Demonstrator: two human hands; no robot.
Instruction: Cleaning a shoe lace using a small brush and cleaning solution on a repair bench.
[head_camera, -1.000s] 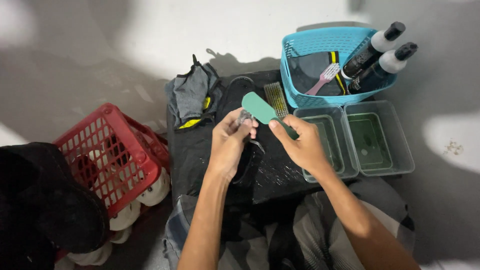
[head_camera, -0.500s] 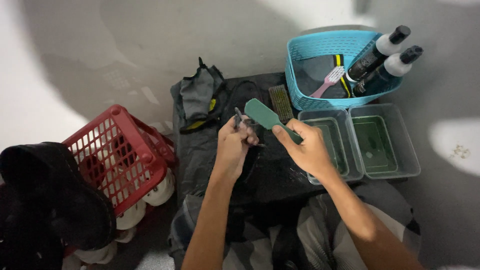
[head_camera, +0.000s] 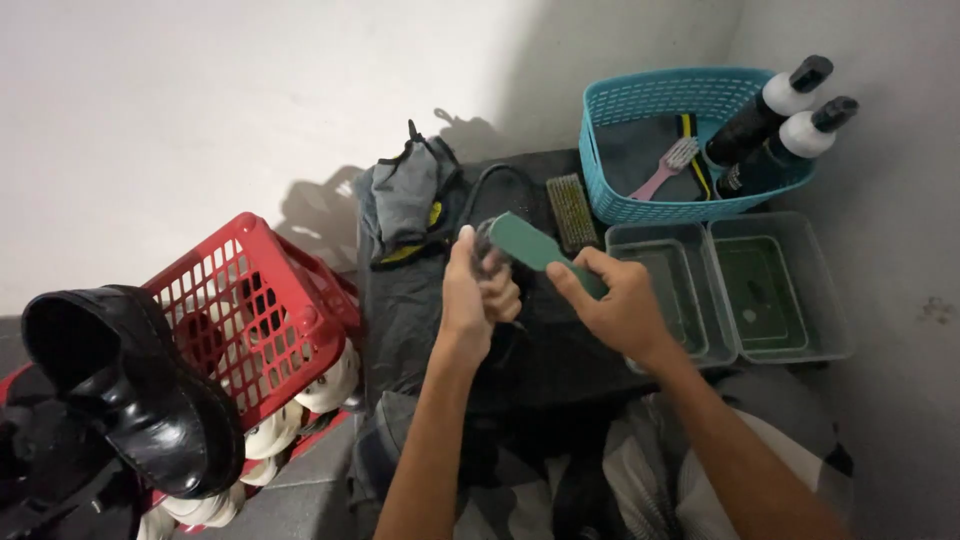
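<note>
From the head view, your right hand (head_camera: 620, 310) grips the handle of a green brush (head_camera: 535, 250), fingers curled around its lower end while the broad head juts up and left toward your left hand (head_camera: 478, 300). Your left hand is closed in a loose fist around something small and dark right at the brush head; what it is cannot be told, since your fingers cover it. Both hands work over a black mat (head_camera: 420, 310) on your lap and the floor. You have one green brush in hand, one dark bristle brush (head_camera: 571, 211) lying just beyond it on the mat, and one pink brush (head_camera: 668, 165) inside the teal basket (head_camera: 640, 110). Two dark bottles (head_camera: 765, 125) with white collars lean in that basket. Two clear plastic tubs (head_camera: 775, 290) sit side by side at your right, close to your right wrist. To your left stand one red basket (head_camera: 250, 310) and one black shoe (head_camera: 120, 390); a grey cloth (head_camera: 405, 200) lies bunched at the mat's far edge.
</note>
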